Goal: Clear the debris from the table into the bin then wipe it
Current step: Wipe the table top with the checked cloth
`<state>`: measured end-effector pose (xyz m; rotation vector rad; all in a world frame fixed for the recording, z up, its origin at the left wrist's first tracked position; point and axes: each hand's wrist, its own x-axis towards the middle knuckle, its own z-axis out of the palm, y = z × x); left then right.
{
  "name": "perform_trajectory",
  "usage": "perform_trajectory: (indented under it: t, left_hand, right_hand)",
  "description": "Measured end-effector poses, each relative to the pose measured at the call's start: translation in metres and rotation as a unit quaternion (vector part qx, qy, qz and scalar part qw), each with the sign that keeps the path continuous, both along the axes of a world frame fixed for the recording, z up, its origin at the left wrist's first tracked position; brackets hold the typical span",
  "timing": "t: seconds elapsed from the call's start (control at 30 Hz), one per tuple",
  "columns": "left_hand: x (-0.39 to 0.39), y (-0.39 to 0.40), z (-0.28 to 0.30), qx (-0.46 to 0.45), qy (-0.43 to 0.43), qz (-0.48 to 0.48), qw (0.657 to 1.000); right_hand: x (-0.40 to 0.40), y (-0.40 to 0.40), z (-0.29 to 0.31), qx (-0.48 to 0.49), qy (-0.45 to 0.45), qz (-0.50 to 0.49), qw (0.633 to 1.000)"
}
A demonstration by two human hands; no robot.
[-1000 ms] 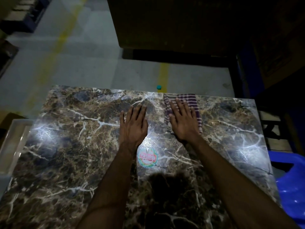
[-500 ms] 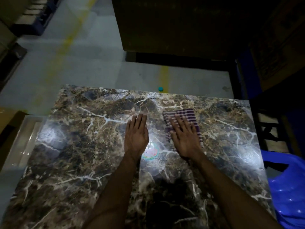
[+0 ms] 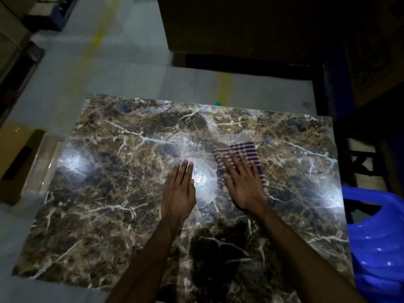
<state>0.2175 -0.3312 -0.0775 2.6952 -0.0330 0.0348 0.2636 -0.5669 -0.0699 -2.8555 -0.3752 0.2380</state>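
While no debris shows on the counter [image 3: 109,215], we press the striped cloth [image 3: 238,153] with our flat right hand [image 3: 242,189], left hand [image 3: 178,193] flat beside, so wiping remains.

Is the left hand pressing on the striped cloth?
No, the left hand lies flat on the bare table; the right hand presses the striped cloth.

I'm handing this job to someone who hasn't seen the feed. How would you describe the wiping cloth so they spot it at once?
Start at the dark marble table. Right of its centre, the right hand presses flat on the cloth. It is the only fabric there, purple-and-white striped, against the veined brown stone.
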Motion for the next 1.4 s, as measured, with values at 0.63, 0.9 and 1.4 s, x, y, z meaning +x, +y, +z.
perform_trajectory:
  t: [0.63,0.9,1.4]
  left_hand:
    - [0.003,0.003,-0.008,-0.033,-0.065,0.011,0.997]
    - [0.003,0.002,-0.011,-0.029,-0.061,0.006,0.998]
    - [-0.002,0.005,-0.014,-0.005,-0.105,-0.044,0.994]
  right_hand:
    - [-0.030,0.039,0.000,0.011,-0.012,-0.105,0.994]
    - [-0.109,0.054,-0.003,0.011,-0.023,0.027,0.999]
    - [-0.146,0.078,-0.008,0.015,-0.039,-0.027,0.999]
